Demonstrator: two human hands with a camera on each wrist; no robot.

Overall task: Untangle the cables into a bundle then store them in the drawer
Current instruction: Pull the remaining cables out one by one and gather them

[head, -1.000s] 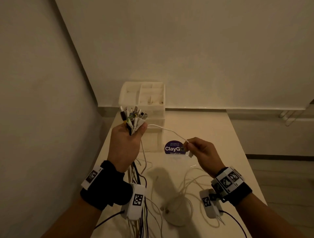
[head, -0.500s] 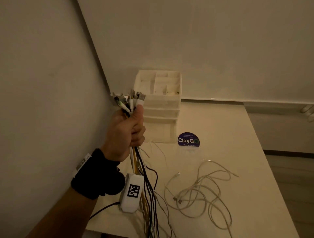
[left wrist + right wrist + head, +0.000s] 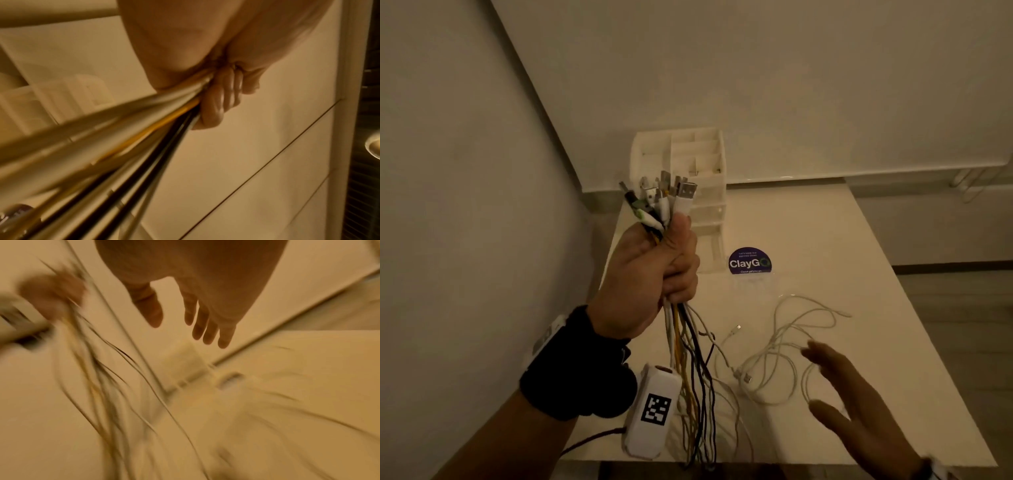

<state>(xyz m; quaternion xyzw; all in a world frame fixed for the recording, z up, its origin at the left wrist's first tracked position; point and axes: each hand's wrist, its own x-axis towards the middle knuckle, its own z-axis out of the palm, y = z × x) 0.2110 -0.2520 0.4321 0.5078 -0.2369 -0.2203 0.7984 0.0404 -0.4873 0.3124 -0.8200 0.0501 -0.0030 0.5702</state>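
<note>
My left hand [image 3: 654,270] is raised above the table's left side and grips a cable bundle [image 3: 664,202], plugs fanned out above the fist. Its white, yellow and black leads [image 3: 691,370] hang down past the wrist to the table edge; the left wrist view shows the same leads [image 3: 144,138] squeezed under my curled fingers [image 3: 220,100]. Loose white cables [image 3: 784,353] lie tangled on the table at the front right. My right hand [image 3: 835,387] hovers over them, fingers straight and spread, holding nothing; its fingers [image 3: 205,324] are blurred in the right wrist view.
A white drawer organiser [image 3: 688,185] with open top compartments stands at the table's back left corner against the wall. A purple ClayGo sign [image 3: 750,262] stands in front of it. The white table [image 3: 825,240] ends at the near edge below my wrists.
My right hand let go of the white cable end, left the view, and now comes back in open above the loose cables. My left hand lifted the bundle higher and leftward.
</note>
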